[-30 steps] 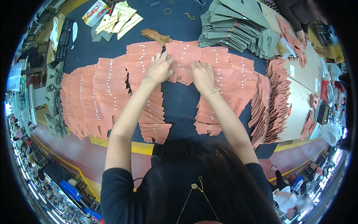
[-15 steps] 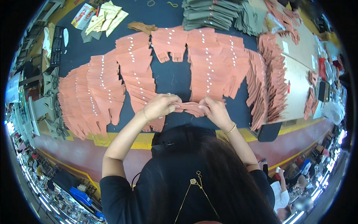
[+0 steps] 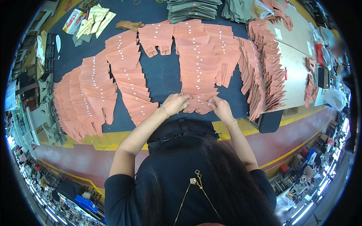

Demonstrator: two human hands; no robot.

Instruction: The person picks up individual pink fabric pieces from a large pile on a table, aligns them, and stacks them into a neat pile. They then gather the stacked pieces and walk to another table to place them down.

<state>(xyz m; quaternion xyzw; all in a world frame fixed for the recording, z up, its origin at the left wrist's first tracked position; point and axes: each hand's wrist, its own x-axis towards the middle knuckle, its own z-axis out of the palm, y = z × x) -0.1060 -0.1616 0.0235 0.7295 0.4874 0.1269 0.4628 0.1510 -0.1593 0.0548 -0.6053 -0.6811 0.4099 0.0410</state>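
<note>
Overlapping rows of salmon-pink cut pieces [image 3: 205, 60] with small white tags cover a dark blue table [image 3: 162, 79]. My left hand [image 3: 175, 103] and my right hand [image 3: 220, 107] both pinch the nearest pink piece [image 3: 198, 106] at the bottom of the middle row, close to the table's front edge. Another fanned row of pink pieces [image 3: 90, 98] lies to the left, and a third [image 3: 130, 79] runs beside it.
Grey-green piece stacks [image 3: 192, 7] sit at the far edge. More pink pieces [image 3: 264, 64] line the right side by a pale board [image 3: 294, 71]. Yellowish pieces [image 3: 92, 19] lie far left. A yellow strip [image 3: 113, 137] edges the table; the red floor [image 3: 86, 162] lies below.
A second ago my hands were spread on pieces at the far middle of the table. They came back to the near edge and now grip the nearest pink piece; the view shifted slightly.
</note>
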